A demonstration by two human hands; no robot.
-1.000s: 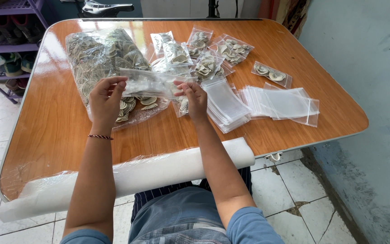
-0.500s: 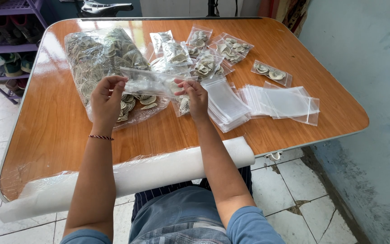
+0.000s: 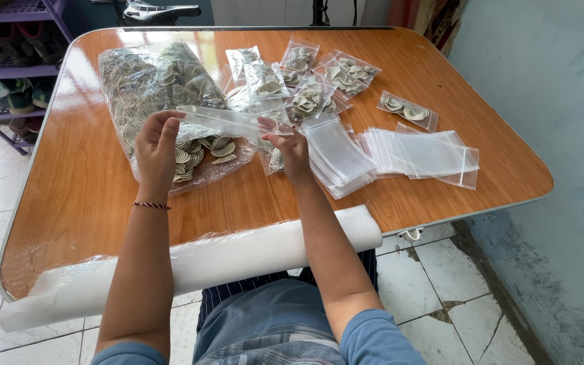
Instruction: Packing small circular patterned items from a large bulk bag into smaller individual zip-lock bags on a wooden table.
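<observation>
Both of my hands hold one small clear zip bag point(image 3: 228, 122) stretched flat above the wooden table point(image 3: 89, 196). My left hand point(image 3: 157, 145) pinches its left end and my right hand point(image 3: 290, 145) pinches its right end. Under the bag lies a big clear sack point(image 3: 147, 81) full of small cream and brown spiral pieces, its open mouth spilling some point(image 3: 201, 152) near my left hand. A stack of empty zip bags point(image 3: 339, 155) lies just right of my right hand.
Several small filled bags point(image 3: 305, 81) lie at the table's far middle, one more point(image 3: 405, 109) to the right. More empty bags point(image 3: 434, 155) spread at the right. A white roll point(image 3: 238, 253) lies along the near edge. A shoe rack point(image 3: 8, 74) stands at left.
My hands have stayed in place with the bag; its ends are pulled a little further apart, so it looks flatter.
</observation>
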